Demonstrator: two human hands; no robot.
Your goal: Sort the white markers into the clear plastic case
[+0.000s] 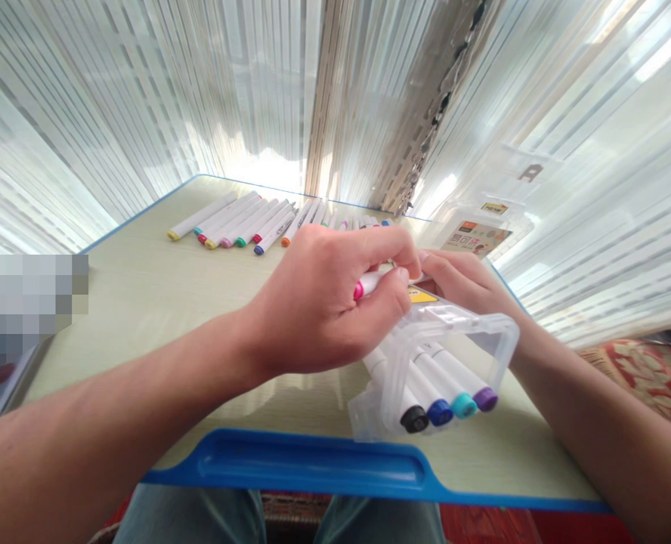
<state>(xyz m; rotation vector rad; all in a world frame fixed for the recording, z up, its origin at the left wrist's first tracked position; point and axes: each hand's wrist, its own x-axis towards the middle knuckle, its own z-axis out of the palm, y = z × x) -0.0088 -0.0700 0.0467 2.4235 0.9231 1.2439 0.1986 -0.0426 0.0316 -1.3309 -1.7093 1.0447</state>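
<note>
My left hand is closed around a white marker with a pink cap, held over a clear plastic marker case near the table's front edge. My right hand grips the far end of that case, its fingers partly hidden behind the left hand. Inside the case lie several white markers whose black, blue, teal and purple caps point towards me.
A row of several white markers with coloured caps lies at the back of the pale table. A blue pen trough runs along the front edge. Packaging lies at the back right. Sheer curtains surround the table.
</note>
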